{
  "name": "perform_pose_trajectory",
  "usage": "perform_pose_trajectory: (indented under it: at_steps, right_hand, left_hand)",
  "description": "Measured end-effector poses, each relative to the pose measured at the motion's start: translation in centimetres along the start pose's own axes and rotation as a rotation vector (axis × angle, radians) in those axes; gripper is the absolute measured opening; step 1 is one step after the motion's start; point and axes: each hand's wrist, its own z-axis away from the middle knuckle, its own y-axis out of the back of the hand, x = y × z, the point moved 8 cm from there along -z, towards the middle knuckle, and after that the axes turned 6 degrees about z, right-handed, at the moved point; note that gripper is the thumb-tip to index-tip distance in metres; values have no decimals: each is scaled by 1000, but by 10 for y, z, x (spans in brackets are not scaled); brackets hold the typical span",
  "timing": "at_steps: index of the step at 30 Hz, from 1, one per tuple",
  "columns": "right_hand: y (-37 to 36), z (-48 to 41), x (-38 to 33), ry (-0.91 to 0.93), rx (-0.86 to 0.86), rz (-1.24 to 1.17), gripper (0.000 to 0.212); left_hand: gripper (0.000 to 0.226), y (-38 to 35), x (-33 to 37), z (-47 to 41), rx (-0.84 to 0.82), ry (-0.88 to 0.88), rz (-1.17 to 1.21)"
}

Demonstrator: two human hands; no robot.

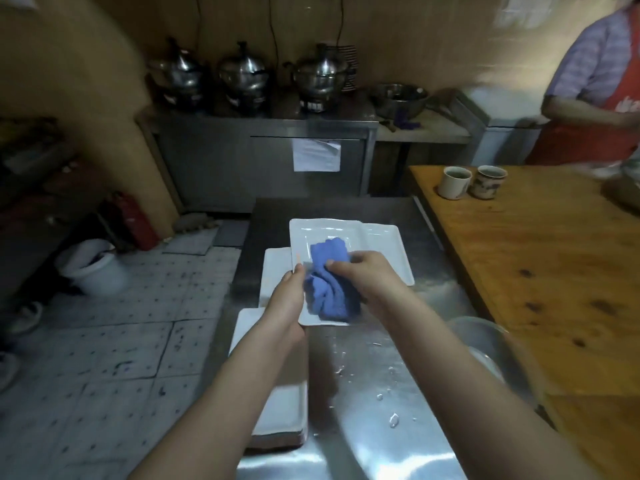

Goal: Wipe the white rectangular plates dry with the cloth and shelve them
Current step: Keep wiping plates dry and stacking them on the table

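I hold a white rectangular plate (320, 233) above the steel table (367, 368). My left hand (285, 299) grips its left edge. My right hand (367, 277) grips a bunched blue cloth (329, 292) and presses it onto the plate's near half. Another white plate (391, 251) lies on the table under and to the right of the held one. More white plates (277, 268) lie to the left, and a stack of plates (284, 414) sits near the table's left edge, partly hidden by my left forearm.
Water drops lie on the steel table. A clear bowl (491, 344) stands at its right edge. A wooden table (540, 258) on the right carries two mugs (453, 182). A person in a red apron (595, 91) stands at the back right. Pots (242, 74) line a steel counter behind.
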Motion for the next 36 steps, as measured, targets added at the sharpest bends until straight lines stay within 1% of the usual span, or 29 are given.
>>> perform_pose_trajectory:
  at_steps: [1, 2, 4, 5, 8, 10, 12, 13, 14, 15, 16, 17, 19, 21, 23, 24, 30, 32, 34, 36]
  right_hand:
    - [-13, -1, -5, 22, 9, 52, 13]
    - [-24, -3, -10, 50, 30, 106, 17]
    - [-43, -4, -20, 117, 74, 229, 35]
    - [-51, -4, -25, 158, 89, 301, 40]
    - [-75, -2, -41, 284, 141, 535, 39]
    - [-85, 0, -49, 363, 194, 680, 43]
    - [-97, 5, -54, 428, 204, 743, 48]
    - [-104, 7, -56, 475, 188, 767, 43]
    - [-113, 9, -57, 528, 159, 798, 33]
    - [-123, 12, -57, 569, 113, 834, 24]
    - [-132, 14, -55, 596, 65, 862, 20]
    - [-141, 16, -54, 617, 11, 882, 21]
    - [-159, 21, -52, 662, -108, 918, 28]
    - [-174, 23, -49, 707, -178, 978, 37]
    - [-182, 18, -44, 673, -205, 1093, 48]
    - [-183, 10, -44, 651, -192, 1143, 53]
    - [-149, -44, -56, 535, 4, 1346, 54]
    - [-134, -44, -49, 494, 26, 1368, 54]
    - [-130, -31, -39, 488, 10, 1367, 57]
    - [-141, -10, -29, 542, -13, 1349, 72]
  left_hand:
    - [35, 13, 3, -4, 15, -6, 19]
    - [30, 26, 8, -3, 32, -12, 44]
    - [30, 46, 19, -1, 45, -26, 83]
    - [32, 55, 23, -1, 51, -27, 101]
    - [35, 78, 32, 3, 63, -22, 149]
    - [35, 90, 34, 5, 67, 9, 184]
    - [30, 102, 36, 7, 65, 27, 180]
    - [29, 105, 37, 8, 49, 35, 172]
    - [29, 108, 37, 10, 24, 47, 165]
    - [30, 111, 39, 11, 11, 47, 152]
    - [31, 113, 40, 10, 1, 42, 140]
    - [32, 117, 42, 11, 16, 26, 132]
    - [36, 121, 45, 9, 67, -12, 116]
    - [43, 121, 49, 7, 61, -52, 65]
    - [42, 122, 53, 11, 71, -95, 7]
    - [41, 122, 53, 12, 65, -111, 0]
    - [25, 119, 50, 16, 21, -137, 35]
    - [24, 120, 54, 14, 20, -148, 56]
    - [26, 124, 58, 9, 47, -157, 55]
    - [26, 127, 57, 3, 72, -144, 44]
